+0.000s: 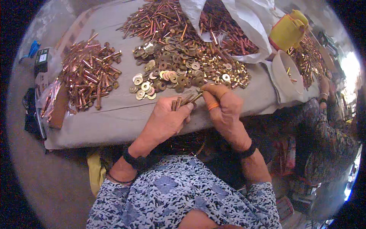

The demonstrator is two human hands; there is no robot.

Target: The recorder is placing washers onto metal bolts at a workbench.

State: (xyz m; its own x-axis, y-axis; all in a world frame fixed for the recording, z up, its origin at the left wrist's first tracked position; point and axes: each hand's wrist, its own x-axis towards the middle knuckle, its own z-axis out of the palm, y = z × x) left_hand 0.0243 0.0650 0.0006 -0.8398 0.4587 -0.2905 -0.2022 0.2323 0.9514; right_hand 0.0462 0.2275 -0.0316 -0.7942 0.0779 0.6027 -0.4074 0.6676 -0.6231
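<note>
My left hand (166,116) is closed around several brass-coloured bolts (179,102), whose ends stick out between thumb and fingers. Beside it, my right hand (225,107) pinches at the end of one bolt (198,95) that points up from the left hand. Orange bands wrap two of the right fingers. Whether a small part sits between the right fingertips is too small to tell. Just beyond both hands lie a heap of flat washers (171,70) and, to its right, a heap of small nuts or sleeves (236,72).
Loose long bolts (156,19) are heaped at the back, and thicker bolt assemblies (89,74) at the left. A white sack (251,23) holds more bolts. Right of it stand a white tub (280,72) and a yellow cloth item (289,28). Another person's arm (324,91) shows at far right.
</note>
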